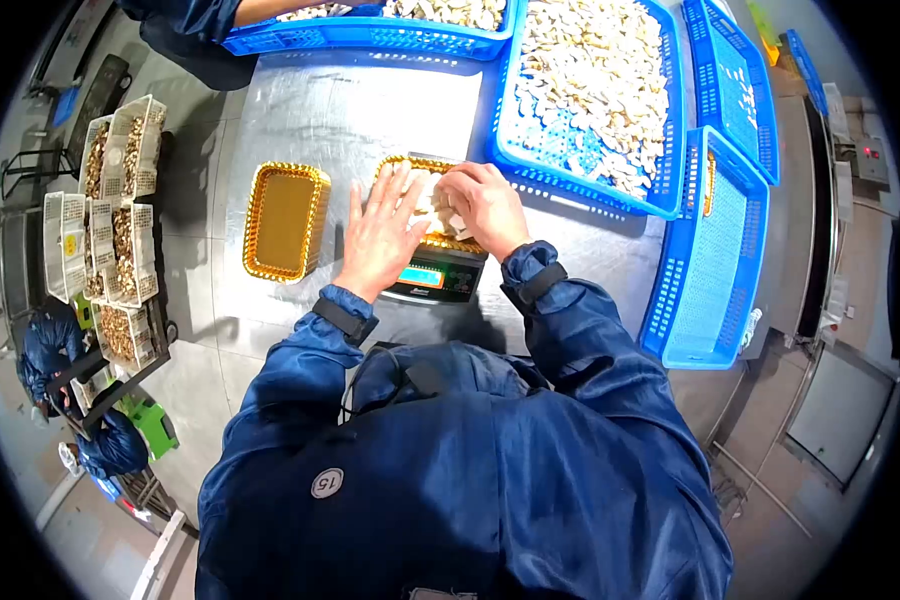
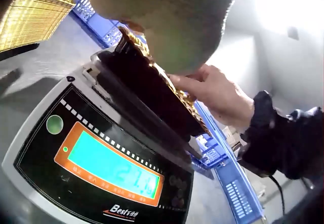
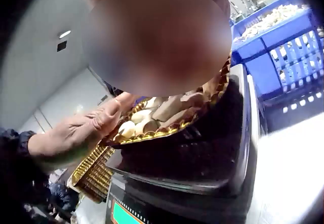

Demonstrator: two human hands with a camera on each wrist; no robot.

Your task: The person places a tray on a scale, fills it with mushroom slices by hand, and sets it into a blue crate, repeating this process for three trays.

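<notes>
A gold basket (image 1: 394,163) with a scalloped rim sits on a digital scale (image 1: 423,287). Pale mushroom pieces (image 3: 165,109) fill the basket. My left hand (image 1: 380,230) reaches over its left side, fingers straight and spread across the pieces. At the right side is my right hand (image 1: 490,208), its fingers bent down among the mushroom pieces; I cannot tell whether they pinch one. The scale's lit display (image 2: 112,162) faces me, its digits blurred. A second gold basket (image 1: 286,222) stands to the left on the metal table (image 1: 345,105).
A blue crate (image 1: 505,150) heaped with mushroom pieces stands at the back right. Beyond it are more blue crates (image 1: 715,290) at the table's right edge. Another filled blue crate (image 1: 370,38) is at the far side, beside a person's arm (image 1: 263,10). White crates (image 1: 67,245) stand left.
</notes>
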